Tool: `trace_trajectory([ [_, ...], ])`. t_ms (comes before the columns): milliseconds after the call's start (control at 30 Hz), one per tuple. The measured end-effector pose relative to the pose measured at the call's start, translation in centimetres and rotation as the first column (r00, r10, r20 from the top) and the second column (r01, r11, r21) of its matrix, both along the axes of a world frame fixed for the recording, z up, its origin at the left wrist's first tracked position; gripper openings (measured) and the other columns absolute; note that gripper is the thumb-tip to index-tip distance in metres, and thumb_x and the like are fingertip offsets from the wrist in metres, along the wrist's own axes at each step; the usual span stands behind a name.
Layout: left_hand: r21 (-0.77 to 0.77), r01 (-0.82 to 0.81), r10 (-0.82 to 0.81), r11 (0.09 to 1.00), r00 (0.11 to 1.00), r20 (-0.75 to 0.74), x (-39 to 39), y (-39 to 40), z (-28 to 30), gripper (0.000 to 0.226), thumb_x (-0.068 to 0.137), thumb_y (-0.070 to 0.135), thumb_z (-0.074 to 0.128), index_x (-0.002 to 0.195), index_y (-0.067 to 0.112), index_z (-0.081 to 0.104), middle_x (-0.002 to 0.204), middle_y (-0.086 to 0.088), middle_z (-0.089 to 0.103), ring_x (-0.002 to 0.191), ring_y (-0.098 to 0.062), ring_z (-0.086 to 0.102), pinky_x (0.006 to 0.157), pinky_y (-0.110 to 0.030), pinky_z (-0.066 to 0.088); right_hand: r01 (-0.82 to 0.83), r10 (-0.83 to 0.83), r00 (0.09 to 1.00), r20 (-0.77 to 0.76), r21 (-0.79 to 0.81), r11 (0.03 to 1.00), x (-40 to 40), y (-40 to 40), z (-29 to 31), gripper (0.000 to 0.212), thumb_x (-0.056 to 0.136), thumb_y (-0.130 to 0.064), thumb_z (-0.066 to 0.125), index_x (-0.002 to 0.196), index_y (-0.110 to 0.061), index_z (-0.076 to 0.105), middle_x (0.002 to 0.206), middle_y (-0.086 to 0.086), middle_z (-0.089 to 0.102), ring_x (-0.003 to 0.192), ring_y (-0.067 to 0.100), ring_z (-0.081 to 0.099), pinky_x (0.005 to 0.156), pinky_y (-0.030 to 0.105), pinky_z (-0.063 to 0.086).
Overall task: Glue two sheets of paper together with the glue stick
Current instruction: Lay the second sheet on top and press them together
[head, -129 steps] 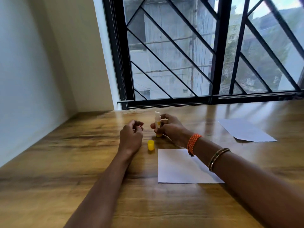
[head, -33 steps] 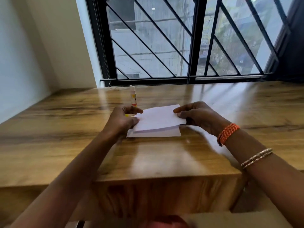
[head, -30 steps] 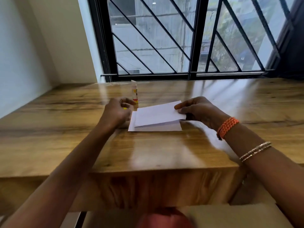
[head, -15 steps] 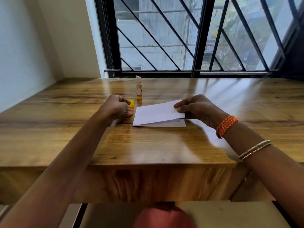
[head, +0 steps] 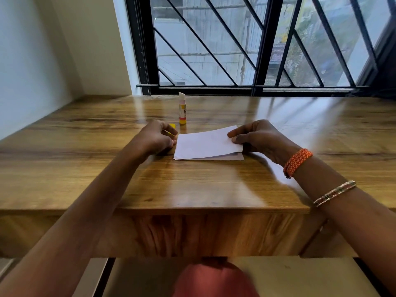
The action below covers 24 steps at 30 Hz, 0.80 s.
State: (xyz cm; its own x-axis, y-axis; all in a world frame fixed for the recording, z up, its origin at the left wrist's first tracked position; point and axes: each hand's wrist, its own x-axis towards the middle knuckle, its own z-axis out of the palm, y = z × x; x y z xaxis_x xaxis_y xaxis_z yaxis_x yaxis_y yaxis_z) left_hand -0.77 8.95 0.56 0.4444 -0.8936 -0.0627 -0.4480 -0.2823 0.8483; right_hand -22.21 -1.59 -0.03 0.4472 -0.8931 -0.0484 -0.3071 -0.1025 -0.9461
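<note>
Wooden table (head: 192, 185): top white paper sheet (head: 205, 144) now lowered onto lower white sheet (head: 236, 157), right hand (head: 259, 138) pinching it, left hand (head: 155, 139) curled beside, grip unclear; pressing next.

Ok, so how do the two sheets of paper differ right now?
The top sheet is pinched at its right edge by the right hand and lifted there; the bottom sheet lies flat on the table. The top sheet shows almost whole, while the bottom sheet shows only as a strip along the near right edge. Both are white and stacked, meeting at the left.
</note>
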Motion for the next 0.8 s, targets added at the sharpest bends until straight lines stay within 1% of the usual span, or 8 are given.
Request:
trace_trajectory([
  [67, -0.001, 0.024, -0.024, 1.0, 0.998, 0.06, -0.3, 0.1, 0.0, 0.039, 0.085, -0.013, 0.049, 0.119, 0.004, 0.057, 0.095, -0.005, 0.062, 0.096, -0.017, 0.057, 0.063, -0.017, 0.044, 0.003, -0.003, 1.0, -0.004, -0.012, 1.0, 0.0, -0.1, 0.0, 0.013, 0.084, 0.003, 0.063, 0.089, -0.007, 0.07, 0.092, 0.012, 0.067, 0.071, 0.014, 0.064, 0.06, 0.019, 0.058],
  [133, -0.002, 0.04, -0.039, 0.999, 0.993, 0.108, -0.4, 0.1, 0.0, 0.039, 0.086, -0.012, 0.049, 0.12, 0.004, 0.057, 0.096, -0.005, 0.062, 0.094, -0.016, 0.057, 0.062, -0.016, 0.043, 0.008, -0.008, 1.0, -0.012, -0.024, 1.0, 0.0, -0.1, -0.1, 0.013, 0.085, 0.002, 0.063, 0.089, -0.008, 0.07, 0.094, 0.013, 0.067, 0.073, 0.015, 0.064, 0.063, 0.02, 0.057],
  [167, -0.002, 0.041, -0.04, 0.999, 0.991, 0.131, -0.5, 0.1, 0.0, 0.039, 0.086, -0.012, 0.048, 0.121, 0.003, 0.057, 0.101, -0.008, 0.062, 0.095, -0.017, 0.057, 0.064, -0.017, 0.044, 0.01, -0.01, 1.0, -0.018, -0.028, 1.0, 0.1, -0.2, -0.1, 0.013, 0.085, 0.002, 0.063, 0.089, -0.009, 0.07, 0.095, 0.013, 0.068, 0.073, 0.015, 0.063, 0.064, 0.02, 0.057],
  [300, 0.008, 0.042, -0.043, 0.999, 0.977, 0.209, -0.5, 0.0, 0.1, 0.04, 0.086, -0.012, 0.049, 0.122, 0.003, 0.057, 0.114, -0.014, 0.063, 0.103, -0.02, 0.057, 0.083, -0.026, 0.045, 0.011, -0.014, 0.999, -0.052, -0.061, 0.998, 0.2, -0.2, -0.2, 0.013, 0.085, 0.001, 0.063, 0.091, -0.009, 0.07, 0.099, 0.013, 0.067, 0.077, 0.014, 0.063, 0.067, 0.019, 0.056],
  [467, 0.021, 0.047, -0.051, 0.999, 0.968, 0.245, -0.5, 0.0, 0.1, 0.039, 0.086, -0.011, 0.05, 0.121, 0.003, 0.058, 0.115, -0.014, 0.063, 0.103, -0.02, 0.058, 0.083, -0.026, 0.044, 0.011, -0.015, 0.998, -0.061, -0.071, 0.997, 0.4, -0.2, -0.2, 0.014, 0.085, 0.0, 0.063, 0.089, -0.011, 0.07, 0.104, 0.013, 0.067, 0.087, 0.018, 0.063, 0.074, 0.023, 0.056],
  [567, 0.021, 0.054, -0.057, 0.998, 0.965, 0.255, -0.6, 0.0, 0.1, 0.037, 0.086, -0.006, 0.054, 0.122, 0.004, 0.057, 0.118, -0.014, 0.062, 0.102, -0.019, 0.057, 0.082, -0.026, 0.043, 0.007, -0.012, 0.998, -0.061, -0.078, 0.997, 0.4, -0.1, -0.2, 0.014, 0.085, 0.0, 0.063, 0.09, -0.01, 0.07, 0.103, 0.013, 0.067, 0.083, 0.015, 0.063, 0.07, 0.019, 0.055],
  [667, 0.032, 0.068, -0.075, 0.997, 0.949, 0.308, -0.9, 0.0, -0.1, 0.037, 0.087, 0.003, 0.059, 0.124, 0.004, 0.057, 0.122, -0.012, 0.061, 0.107, -0.021, 0.057, 0.086, -0.027, 0.044, 0.008, -0.014, 0.998, -0.068, -0.09, 0.996, 0.4, 0.0, -0.3, 0.014, 0.085, 0.0, 0.063, 0.092, -0.009, 0.07, 0.103, 0.013, 0.066, 0.081, 0.014, 0.063, 0.068, 0.018, 0.055],
  [800, 0.05, 0.079, -0.092, 0.996, 0.922, 0.377, -1.1, -0.2, -0.5, 0.036, 0.086, 0.008, 0.062, 0.122, 0.004, 0.06, 0.122, -0.014, 0.063, 0.112, -0.023, 0.059, 0.091, -0.029, 0.044, 0.016, -0.023, 0.998, -0.062, -0.116, 0.993, 0.4, 0.1, -0.4, 0.016, 0.085, 0.0, 0.063, 0.097, -0.006, 0.07, 0.099, 0.014, 0.068, 0.074, 0.012, 0.063, 0.06, 0.015, 0.053],
])
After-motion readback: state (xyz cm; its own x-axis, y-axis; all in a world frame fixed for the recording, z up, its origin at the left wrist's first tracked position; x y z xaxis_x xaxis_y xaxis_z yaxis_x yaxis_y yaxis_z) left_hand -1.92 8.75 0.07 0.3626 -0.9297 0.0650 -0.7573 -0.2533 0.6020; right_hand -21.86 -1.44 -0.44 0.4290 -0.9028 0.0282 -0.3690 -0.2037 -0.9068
